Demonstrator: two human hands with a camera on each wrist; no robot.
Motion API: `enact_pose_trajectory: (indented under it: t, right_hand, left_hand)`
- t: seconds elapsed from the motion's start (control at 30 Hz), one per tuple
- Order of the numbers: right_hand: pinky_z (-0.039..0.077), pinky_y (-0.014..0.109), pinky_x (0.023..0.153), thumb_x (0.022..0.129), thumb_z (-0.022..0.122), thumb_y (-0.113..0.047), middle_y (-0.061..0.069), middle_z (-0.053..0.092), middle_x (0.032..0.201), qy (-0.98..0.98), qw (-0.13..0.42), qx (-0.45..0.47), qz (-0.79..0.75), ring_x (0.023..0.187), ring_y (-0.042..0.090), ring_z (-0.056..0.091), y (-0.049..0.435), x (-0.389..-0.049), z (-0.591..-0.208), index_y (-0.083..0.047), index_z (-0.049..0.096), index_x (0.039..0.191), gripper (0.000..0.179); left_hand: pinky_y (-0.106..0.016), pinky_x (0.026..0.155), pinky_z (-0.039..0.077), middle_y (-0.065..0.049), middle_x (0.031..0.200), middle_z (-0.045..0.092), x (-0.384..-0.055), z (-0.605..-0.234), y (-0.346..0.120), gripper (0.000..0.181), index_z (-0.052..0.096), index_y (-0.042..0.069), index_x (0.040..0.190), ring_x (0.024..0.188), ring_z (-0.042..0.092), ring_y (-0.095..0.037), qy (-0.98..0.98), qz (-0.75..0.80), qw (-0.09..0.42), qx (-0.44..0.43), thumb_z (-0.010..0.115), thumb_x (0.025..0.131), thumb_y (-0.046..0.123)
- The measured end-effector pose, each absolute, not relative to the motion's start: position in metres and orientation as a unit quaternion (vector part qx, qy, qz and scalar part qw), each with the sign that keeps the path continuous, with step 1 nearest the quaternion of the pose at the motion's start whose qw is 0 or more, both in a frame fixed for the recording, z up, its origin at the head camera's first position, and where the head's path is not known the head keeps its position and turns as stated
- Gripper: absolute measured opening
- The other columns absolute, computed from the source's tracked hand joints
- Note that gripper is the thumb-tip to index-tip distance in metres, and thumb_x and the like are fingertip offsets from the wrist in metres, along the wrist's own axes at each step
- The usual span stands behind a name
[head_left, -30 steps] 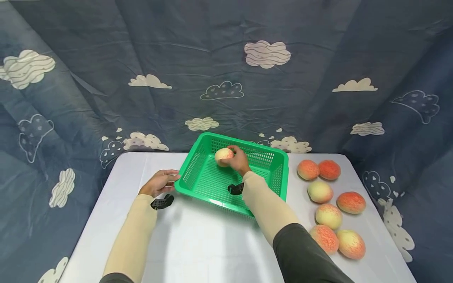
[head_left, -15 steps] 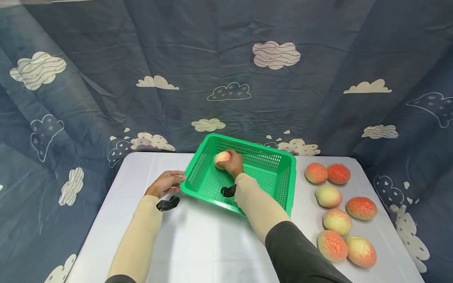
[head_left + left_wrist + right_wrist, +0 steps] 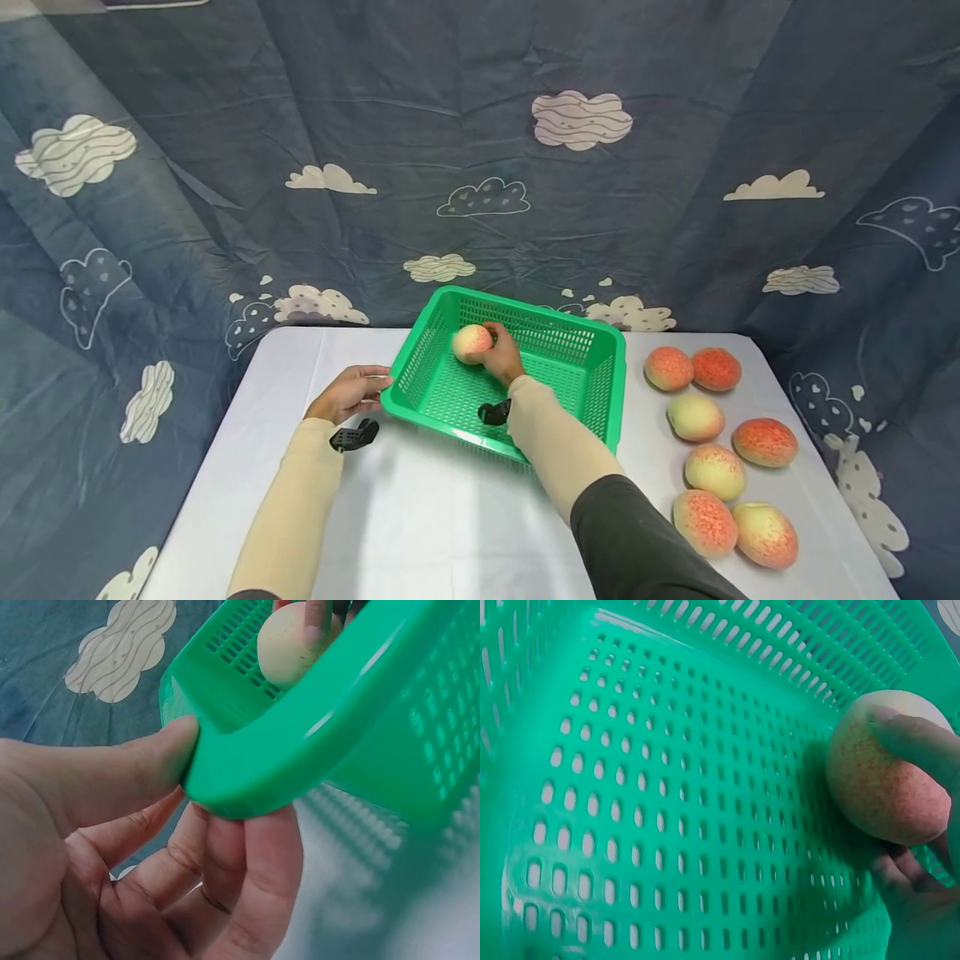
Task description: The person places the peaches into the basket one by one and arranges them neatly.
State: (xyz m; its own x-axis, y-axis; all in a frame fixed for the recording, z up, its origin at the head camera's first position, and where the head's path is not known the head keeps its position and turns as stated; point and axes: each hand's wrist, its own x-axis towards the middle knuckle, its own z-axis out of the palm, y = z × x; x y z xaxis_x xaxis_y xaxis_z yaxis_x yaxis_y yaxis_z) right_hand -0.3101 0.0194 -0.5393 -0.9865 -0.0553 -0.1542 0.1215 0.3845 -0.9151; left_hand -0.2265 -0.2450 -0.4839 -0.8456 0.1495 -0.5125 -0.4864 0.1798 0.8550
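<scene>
My right hand curls around a peach low inside the green basket, near its far wall; my left hand pinches the basket's corner rim, steadying it

White desk: green basket at the back centre, seven peaches loose along the right side, well apart from the basket.

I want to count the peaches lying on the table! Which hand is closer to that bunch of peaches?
The right hand. It is inside the green basket, holding one peach, with the table peaches off to its right. The left hand pinches the basket's far corner, farther away.
</scene>
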Motion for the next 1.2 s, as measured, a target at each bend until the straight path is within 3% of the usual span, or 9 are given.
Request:
enact_pose_trajectory:
  t: [0.23,0.47,0.77,1.0,1.2]
  right_hand:
    - [0.046,0.048,0.095,0.077,0.082,-0.013,0.017,0.053,0.13,0.845,0.061,0.051,-0.528,0.12,0.035,0.045,0.006,-0.311,-0.534,-0.01,0.048,0.138,0.07]
    - [0.042,0.049,0.101,0.078,0.081,-0.013,0.017,0.053,0.132,0.845,0.051,0.035,-0.532,0.124,0.037,0.045,0.002,-0.311,-0.529,-0.009,0.048,0.14,0.071]
    - [0.049,0.045,0.094,0.08,0.08,-0.01,0.015,0.05,0.136,0.832,0.071,0.014,-0.55,0.12,0.033,0.053,0.01,-0.31,-0.532,-0.011,0.046,0.142,0.071]
    - [0.051,0.045,0.09,0.08,0.079,-0.009,0.016,0.048,0.136,0.833,0.082,-0.004,-0.546,0.116,0.033,0.054,0.016,-0.306,-0.528,-0.012,0.048,0.141,0.068]
    - [0.047,0.049,0.096,0.081,0.078,-0.008,0.019,0.042,0.141,0.834,0.1,-0.03,-0.541,0.125,0.037,0.047,0.028,-0.303,-0.52,-0.01,0.046,0.142,0.069]
  left_hand:
    - [-0.025,0.065,0.055,0.002,0.079,0.066,-0.226,-0.484,-0.245,0.043,0.047,-0.005,0.136,0.069,0.062,-0.008,0.722,0.63,0.256,-0.126,0.058,0.097,0.011]
    - [-0.024,0.063,0.055,0.002,0.08,0.066,-0.227,-0.485,-0.243,0.043,0.047,-0.007,0.135,0.069,0.063,-0.009,0.72,0.635,0.251,-0.127,0.058,0.097,0.01]
    - [-0.027,0.068,0.057,0.003,0.079,0.066,-0.224,-0.481,-0.243,0.044,0.047,-0.006,0.136,0.069,0.063,-0.008,0.727,0.627,0.249,-0.13,0.058,0.097,0.012]
    - [-0.023,0.064,0.055,0.003,0.079,0.065,-0.221,-0.481,-0.245,0.045,0.044,-0.007,0.138,0.069,0.062,-0.007,0.725,0.631,0.247,-0.124,0.056,0.098,0.012]
    - [-0.025,0.066,0.056,0.003,0.081,0.066,-0.222,-0.482,-0.244,0.045,0.044,-0.008,0.138,0.07,0.063,-0.007,0.725,0.631,0.246,-0.122,0.056,0.098,0.011]
